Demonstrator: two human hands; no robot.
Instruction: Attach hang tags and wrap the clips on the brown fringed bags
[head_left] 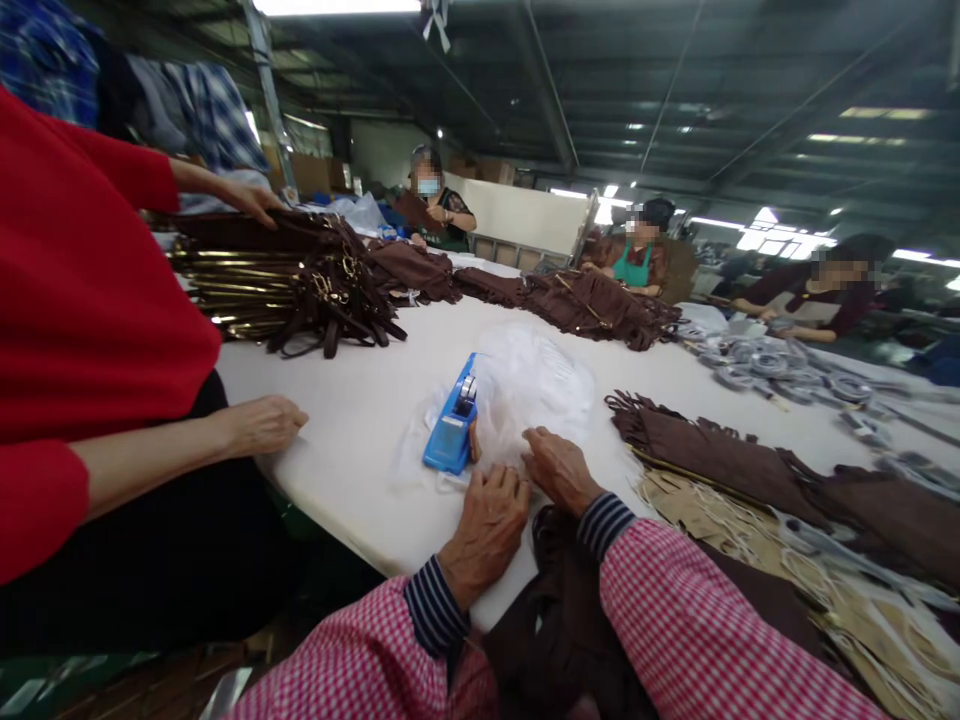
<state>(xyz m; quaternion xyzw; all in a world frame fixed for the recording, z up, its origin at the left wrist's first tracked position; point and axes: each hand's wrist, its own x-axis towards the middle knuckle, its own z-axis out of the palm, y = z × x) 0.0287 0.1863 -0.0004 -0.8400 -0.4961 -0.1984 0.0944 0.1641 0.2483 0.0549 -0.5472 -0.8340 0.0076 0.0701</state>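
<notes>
Plastic is seemingly being handled by the curled left hand and right hand, grips unclear, next needing light fingertips.

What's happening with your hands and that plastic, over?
Left hand, right hand: at crumpled plastic's near edge. Grip unclear. Blue tape dispenser crowding plastic's left side. Over.

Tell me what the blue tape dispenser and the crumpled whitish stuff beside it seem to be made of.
The tape dispenser looks like hard, glossy plastic: its smooth body catches the light. The whitish stuff is probably thin, soft plastic film, being wrinkled and partly see-through.
</notes>
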